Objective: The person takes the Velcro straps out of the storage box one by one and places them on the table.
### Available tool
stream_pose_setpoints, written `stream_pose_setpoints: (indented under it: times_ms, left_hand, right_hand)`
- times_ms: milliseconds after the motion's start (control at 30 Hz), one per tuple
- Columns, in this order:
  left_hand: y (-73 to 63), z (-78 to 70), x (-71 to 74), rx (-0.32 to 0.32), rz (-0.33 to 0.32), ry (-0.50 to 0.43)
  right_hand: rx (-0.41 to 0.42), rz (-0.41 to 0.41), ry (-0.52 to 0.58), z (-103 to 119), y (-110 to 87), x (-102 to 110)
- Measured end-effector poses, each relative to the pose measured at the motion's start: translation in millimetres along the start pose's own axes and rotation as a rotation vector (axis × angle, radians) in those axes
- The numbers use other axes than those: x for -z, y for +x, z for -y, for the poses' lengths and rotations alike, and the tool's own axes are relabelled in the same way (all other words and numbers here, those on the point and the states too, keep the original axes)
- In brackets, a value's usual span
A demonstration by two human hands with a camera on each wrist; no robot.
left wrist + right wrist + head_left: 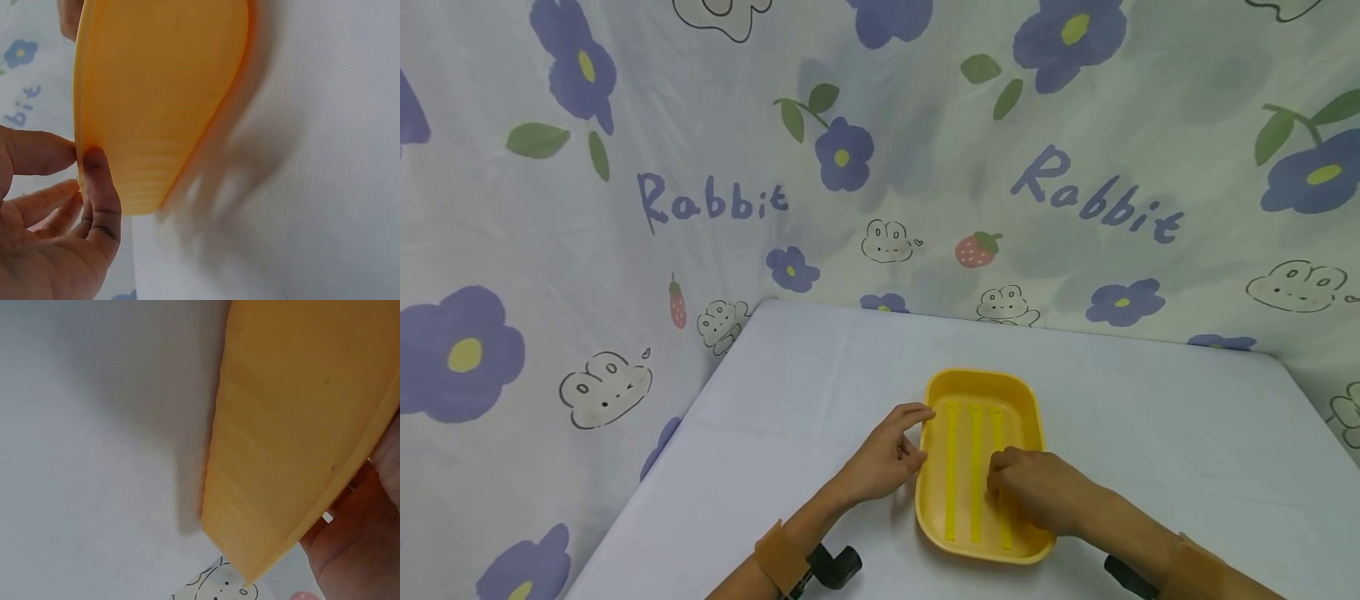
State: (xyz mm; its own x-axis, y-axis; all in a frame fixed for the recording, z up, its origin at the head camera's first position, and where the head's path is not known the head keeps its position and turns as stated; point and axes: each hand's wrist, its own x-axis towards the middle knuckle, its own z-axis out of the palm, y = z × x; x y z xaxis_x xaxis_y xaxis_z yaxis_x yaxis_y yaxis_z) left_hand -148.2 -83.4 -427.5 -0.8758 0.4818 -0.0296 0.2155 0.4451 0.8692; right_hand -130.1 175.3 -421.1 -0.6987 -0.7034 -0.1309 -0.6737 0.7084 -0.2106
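A yellow plastic tray [1024,417] lies lengthwise on the white table, with three bright yellow strips [975,475] running along its floor. My left hand [887,454] pinches the tray's left rim; the left wrist view shows a thumb and fingertips about the edge, one finger against the outer wall [162,81]. Reaching over the right rim, my right hand [1037,487] is inside the tray with bent fingers, low over the rightmost strip [1006,533]. Its fingertips are hidden, so I cannot tell whether they pinch that strip. The right wrist view mostly shows the tray's outer side [294,425].
White cloth covers the table [790,392] on both sides of the tray. Behind and to the left hangs a curtain [917,167] printed with flowers and rabbits. Both wrists wear brown bands with black devices, the left device [835,568] close over the table.
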Motion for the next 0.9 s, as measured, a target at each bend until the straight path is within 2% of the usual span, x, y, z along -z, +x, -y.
stream_pose_setpoints:
  times_ms: [433, 900]
  left_hand:
    - [0.8, -0.1, 0.6, 0.018, -0.014, 0.002]
    - [0.2, 0.6, 0.3, 0.033, -0.016, -0.009]
  right_hand:
    - [0.055, 0.02, -0.037, -1, 7.4, -2]
    - [0.135, 0.013, -0.127, -1, 11.6, -2]
